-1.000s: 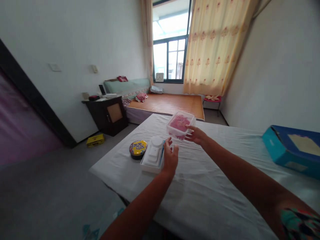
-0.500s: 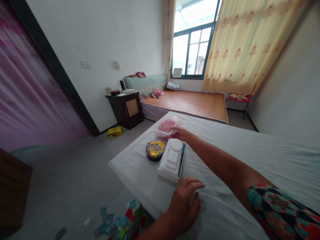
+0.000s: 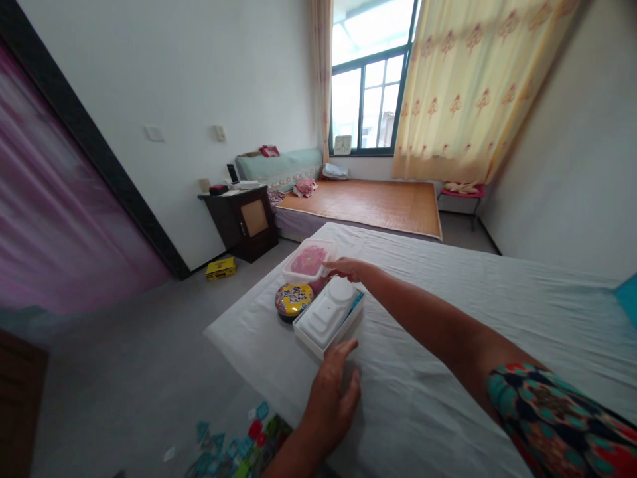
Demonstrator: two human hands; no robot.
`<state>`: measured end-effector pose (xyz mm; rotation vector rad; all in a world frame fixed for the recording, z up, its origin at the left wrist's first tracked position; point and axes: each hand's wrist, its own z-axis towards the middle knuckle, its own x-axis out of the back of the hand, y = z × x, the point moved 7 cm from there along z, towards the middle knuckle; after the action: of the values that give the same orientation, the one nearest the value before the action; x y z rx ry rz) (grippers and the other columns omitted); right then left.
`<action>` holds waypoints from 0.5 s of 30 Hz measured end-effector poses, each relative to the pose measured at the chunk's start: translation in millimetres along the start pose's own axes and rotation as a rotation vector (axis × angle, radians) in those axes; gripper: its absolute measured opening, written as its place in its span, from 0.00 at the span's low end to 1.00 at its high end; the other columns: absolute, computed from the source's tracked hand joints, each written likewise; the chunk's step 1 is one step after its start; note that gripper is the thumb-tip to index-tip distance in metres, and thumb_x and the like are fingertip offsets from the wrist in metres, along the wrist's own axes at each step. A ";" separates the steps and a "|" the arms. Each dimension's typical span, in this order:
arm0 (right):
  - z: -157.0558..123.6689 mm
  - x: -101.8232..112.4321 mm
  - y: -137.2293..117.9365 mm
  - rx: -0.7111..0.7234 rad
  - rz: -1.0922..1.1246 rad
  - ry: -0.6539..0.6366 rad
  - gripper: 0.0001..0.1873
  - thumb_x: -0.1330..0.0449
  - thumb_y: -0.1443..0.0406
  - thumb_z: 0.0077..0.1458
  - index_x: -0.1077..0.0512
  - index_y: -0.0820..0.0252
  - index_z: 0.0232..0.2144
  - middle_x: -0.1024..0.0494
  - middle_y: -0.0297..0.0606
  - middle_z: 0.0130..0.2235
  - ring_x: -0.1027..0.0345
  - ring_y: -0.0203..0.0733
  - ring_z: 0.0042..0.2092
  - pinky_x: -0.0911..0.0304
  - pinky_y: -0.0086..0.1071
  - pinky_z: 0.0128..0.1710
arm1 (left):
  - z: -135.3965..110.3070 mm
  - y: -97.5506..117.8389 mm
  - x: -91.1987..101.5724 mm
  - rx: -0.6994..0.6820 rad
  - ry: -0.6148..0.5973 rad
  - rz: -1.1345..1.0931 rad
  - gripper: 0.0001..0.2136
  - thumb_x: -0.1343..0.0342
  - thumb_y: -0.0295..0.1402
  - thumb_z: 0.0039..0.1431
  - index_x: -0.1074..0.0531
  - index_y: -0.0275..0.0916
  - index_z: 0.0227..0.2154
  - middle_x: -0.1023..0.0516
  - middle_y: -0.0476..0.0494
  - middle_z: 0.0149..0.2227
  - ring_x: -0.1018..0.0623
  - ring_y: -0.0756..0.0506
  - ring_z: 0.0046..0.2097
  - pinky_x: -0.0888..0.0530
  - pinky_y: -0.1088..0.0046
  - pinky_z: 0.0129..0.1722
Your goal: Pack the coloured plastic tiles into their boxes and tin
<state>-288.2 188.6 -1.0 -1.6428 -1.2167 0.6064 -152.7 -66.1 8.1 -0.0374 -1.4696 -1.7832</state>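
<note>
A clear plastic container point(image 3: 298, 271) with pink contents stands near the far left corner of the white-sheeted surface point(image 3: 423, 318). My right hand point(image 3: 346, 267) reaches across, its fingers closed at the container's right rim; the thumb is partly hidden. Just nearer lies a round tin point(image 3: 293, 300) with a yellow patterned lid, beside an open white box point(image 3: 326, 317) holding a white moulded piece and a blue strip. My left hand point(image 3: 331, 392) is by the box's near end, thumb and fingers apart, holding nothing. Whether its fingers touch the box, I cannot tell.
Colourful small plastic pieces point(image 3: 233, 445) lie below the near left edge of the sheet. A yellow box point(image 3: 220, 268) sits on the floor by a dark cabinet point(image 3: 239, 222). Beyond stands a bed with a brown mat point(image 3: 363, 202). Something blue point(image 3: 628, 299) shows at the right edge.
The view has turned slightly right. The plastic container has shifted left with my right hand beside it. The white box now sits more slanted, and my left hand has come closer to its near end.
</note>
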 end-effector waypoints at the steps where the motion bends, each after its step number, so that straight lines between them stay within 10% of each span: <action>1: -4.6 8.2 -0.2 0.021 -0.015 0.025 0.21 0.31 0.50 0.45 0.28 0.61 0.31 0.22 0.38 0.29 0.30 0.37 0.30 0.32 0.30 0.29 | 0.6 2.1 -4.1 0.001 -0.019 0.002 0.22 0.51 0.29 0.61 0.36 0.43 0.59 0.30 0.39 0.58 0.31 0.41 0.60 0.34 0.55 0.61; 7: -79.4 84.2 25.4 0.226 -0.013 0.179 0.15 0.34 0.54 0.51 0.26 0.56 0.37 0.22 0.38 0.45 0.28 0.39 0.43 0.33 0.27 0.35 | 12.1 34.0 -44.0 -0.102 -0.145 -0.012 0.22 0.50 0.26 0.59 0.32 0.47 0.56 0.28 0.42 0.56 0.29 0.42 0.58 0.32 0.58 0.60; 15: -263.6 216.9 124.0 0.419 -0.244 0.578 0.14 0.30 0.59 0.42 0.22 0.54 0.34 0.19 0.36 0.34 0.26 0.46 0.38 0.32 0.37 0.43 | 50.5 101.2 -116.7 -0.350 -0.337 -0.085 0.19 0.51 0.26 0.60 0.29 0.47 0.53 0.27 0.42 0.55 0.28 0.42 0.56 0.31 0.59 0.58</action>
<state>63.1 276.4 27.0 -1.1741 -0.7787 0.1873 -37.3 40.7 49.1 -0.4806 -1.3798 -2.1647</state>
